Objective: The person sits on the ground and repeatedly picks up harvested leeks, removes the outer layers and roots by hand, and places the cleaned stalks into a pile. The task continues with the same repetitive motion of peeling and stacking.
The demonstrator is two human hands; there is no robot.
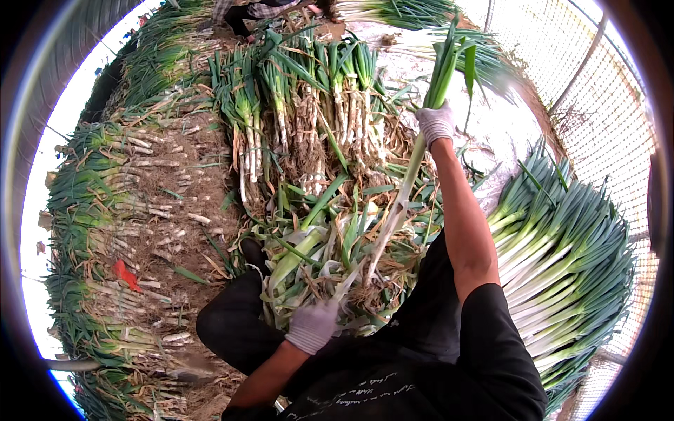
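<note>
My right hand (pixel 436 123), in a light knitted glove, grips a long green onion (pixel 408 184) around the base of its green leaves. The onion hangs at a slant, leaves up, its root end low between my legs. My left hand (pixel 314 323), also gloved and slightly blurred, is closed on a pale strip of outer leaf (pixel 346 287) beside the lower end of the stalk. Whether the strip is still joined to the stalk is hard to see. Beneath lies a heap of stripped leaves and peelings (pixel 305 258).
Upright bundles of unpeeled onions (pixel 310 105) stand ahead. Rows of rooted onions (pixel 131 210) lie on the left, with a red scrap (pixel 127 275) among them. Clean white-stalked onions (pixel 553 263) are piled at my right. Another person (pixel 258 10) is partly visible at the top. Mesh netting (pixel 595 89) borders the right.
</note>
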